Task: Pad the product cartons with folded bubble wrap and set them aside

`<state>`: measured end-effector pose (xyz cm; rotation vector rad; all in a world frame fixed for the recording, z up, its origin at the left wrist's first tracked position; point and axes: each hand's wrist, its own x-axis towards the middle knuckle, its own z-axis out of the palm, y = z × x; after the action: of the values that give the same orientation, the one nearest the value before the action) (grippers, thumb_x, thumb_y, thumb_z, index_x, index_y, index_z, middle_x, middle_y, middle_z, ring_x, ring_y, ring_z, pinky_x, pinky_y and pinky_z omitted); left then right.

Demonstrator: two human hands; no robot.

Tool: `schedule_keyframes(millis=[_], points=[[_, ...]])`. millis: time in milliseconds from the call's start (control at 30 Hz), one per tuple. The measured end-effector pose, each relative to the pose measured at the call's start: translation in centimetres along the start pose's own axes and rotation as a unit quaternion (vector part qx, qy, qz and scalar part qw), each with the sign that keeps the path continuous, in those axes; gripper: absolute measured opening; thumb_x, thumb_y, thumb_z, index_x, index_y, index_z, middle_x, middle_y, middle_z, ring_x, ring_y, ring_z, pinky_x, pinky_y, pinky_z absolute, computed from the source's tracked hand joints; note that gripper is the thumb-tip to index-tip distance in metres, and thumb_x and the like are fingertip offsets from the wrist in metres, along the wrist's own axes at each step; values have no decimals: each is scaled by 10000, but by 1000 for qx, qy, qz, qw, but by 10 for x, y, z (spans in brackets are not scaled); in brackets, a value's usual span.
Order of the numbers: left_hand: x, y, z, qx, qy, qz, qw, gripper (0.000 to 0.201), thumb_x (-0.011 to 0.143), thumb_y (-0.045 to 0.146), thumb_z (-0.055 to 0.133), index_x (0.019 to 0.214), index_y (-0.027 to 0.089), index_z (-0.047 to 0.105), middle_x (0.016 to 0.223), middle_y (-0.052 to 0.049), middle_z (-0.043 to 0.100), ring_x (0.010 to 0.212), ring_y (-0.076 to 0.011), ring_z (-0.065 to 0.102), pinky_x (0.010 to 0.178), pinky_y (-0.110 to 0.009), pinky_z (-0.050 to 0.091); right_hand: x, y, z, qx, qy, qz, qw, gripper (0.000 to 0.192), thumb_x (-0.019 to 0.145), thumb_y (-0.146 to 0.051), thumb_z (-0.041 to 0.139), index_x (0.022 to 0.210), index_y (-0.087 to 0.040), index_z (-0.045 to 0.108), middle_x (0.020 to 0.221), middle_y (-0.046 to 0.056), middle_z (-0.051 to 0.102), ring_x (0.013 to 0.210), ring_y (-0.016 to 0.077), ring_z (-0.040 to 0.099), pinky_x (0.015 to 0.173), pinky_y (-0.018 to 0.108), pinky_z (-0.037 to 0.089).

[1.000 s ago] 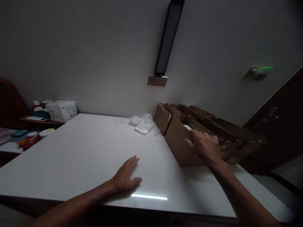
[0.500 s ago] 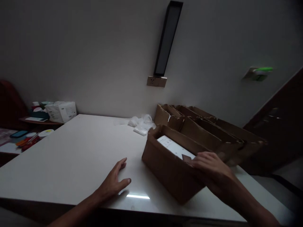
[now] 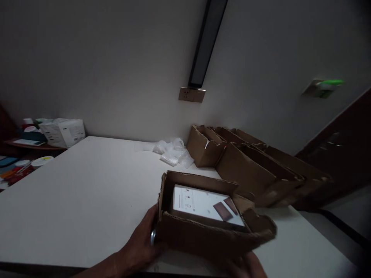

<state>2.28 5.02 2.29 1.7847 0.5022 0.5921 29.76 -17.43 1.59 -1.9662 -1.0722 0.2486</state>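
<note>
Pale grey wall (image 3: 116, 77) above a white table (image 3: 87, 200), seen from the head camera in dim light, with a wall socket (image 3: 191, 95) at the foot of a dark-framed panel (image 3: 207, 46). An open-topped cardboard carton (image 3: 199, 235) sits in the near foreground, its long axis running from about half past nine to half past three. Inside lies a flat white box (image 3: 205, 204) printed with small drawings.

The left hand (image 3: 142, 243), a silvery band on one finger, is cupped against the carton's left end and grips it; from this hand the carton stretches away between two and three o'clock. The right hand (image 3: 252, 264) is low by the near side, towards the right end, with the carton at ten to eleven o'clock from it. Blurred and partly hidden, its fingers do not show whether they grip. Of the two, the left is more plainly in contact. Whether the carton's underside meets the table cannot be told.

From the carton, crumpled bubble wrap (image 3: 174, 154) lies at eleven o'clock and a cluster of open cardboard boxes (image 3: 246, 166) at one to two.
</note>
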Motion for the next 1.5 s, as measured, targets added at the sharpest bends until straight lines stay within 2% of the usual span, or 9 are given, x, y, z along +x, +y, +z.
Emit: schedule_keyframes(millis=[100, 300, 500, 667, 833, 967, 1100, 1267, 1500], points=[[16, -9, -21, -33, 39, -4, 999, 814, 755, 398, 711, 1471, 232, 360, 1454, -134, 539, 1321, -349, 528, 1100, -519, 471, 35, -34, 37, 47, -47, -19, 998, 348, 716, -465, 697, 984, -243, 701, 1049, 118, 761, 921, 366, 719, 821, 504, 596], [45, -22, -107, 73, 223, -93, 968, 757, 691, 466, 673, 1356, 179, 454, 1315, -155, 629, 1226, -361, 599, 1070, -529, 482, 127, -101, 117, 96, -163, -126, 974, 541, 783, -257, 646, 1310, -200, 541, 1218, 86, 691, 1061, 281, 649, 913, 404, 522], [57, -32, -148, 151, 296, -112, 937, 769, 701, 538, 660, 1338, 154, 465, 1304, -169, 632, 1252, -372, 577, 1076, -520, 462, 176, -120, 166, 85, -185, -182, 962, 627, 775, -202, 657, 1388, -228, 522, 1239, 64, 682, 1067, 256, 638, 925, 385, 505], [61, -41, -145, 173, 288, -135, 932, 725, 753, 567, 641, 1340, 177, 469, 1225, -151, 670, 1194, -370, 609, 1008, -523, 497, 201, -85, 147, 20, -208, -223, 952, 382, 810, -209, 638, 1189, -213, 688, 1241, 72, 693, 1110, 228, 651, 972, 369, 508], [63, -37, -137, 182, 264, -111, 941, 638, 797, 547, 604, 1300, 171, 491, 1227, -143, 664, 1180, -344, 611, 988, -479, 506, 255, -56, 124, -146, -101, -159, 971, 337, 902, -148, 469, 1160, -170, 685, 1282, 135, 656, 1207, 245, 596, 1053, 425, 446], [63, -36, -137, 197, 249, -110, 942, 592, 811, 574, 572, 1229, 159, 512, 1174, -145, 677, 1102, -335, 640, 930, -453, 530, 285, -50, 116, -275, -70, -144, 948, 389, 855, -101, 566, 1234, -155, 633, 1413, 170, 551, 1301, 302, 495, 1096, 484, 365], [64, -36, -137, 206, 244, -115, 941, 585, 810, 576, 567, 1220, 161, 517, 1189, -147, 676, 1093, -329, 645, 923, -443, 534, 296, -49, 118, -368, -85, -134, 916, 212, 943, -245, 604, 1116, -133, 657, 1213, 133, 645, 1126, 256, 599, 996, 474, 457], [66, -34, -137, 202, 248, -99, 942, 622, 802, 564, 565, 1258, 145, 509, 1229, -158, 667, 1137, -335, 635, 957, -454, 526, 303, -63, 107, -409, -70, -140, 899, 237, 958, -342, 612, 1072, -141, 666, 1114, 81, 677, 1026, 213, 641, 928, 428, 507], [63, -39, -141, 220, 255, -74, 939, 595, 774, 533, 597, 1228, 152, 539, 1159, -141, 692, 1072, -337, 657, 910, -461, 539, 266, -124, 38, -383, 50, -169, 907, 327, 939, -159, 393, 1133, -151, 655, 1090, 108, 720, 959, 211, 638, 812, 303, 402]])
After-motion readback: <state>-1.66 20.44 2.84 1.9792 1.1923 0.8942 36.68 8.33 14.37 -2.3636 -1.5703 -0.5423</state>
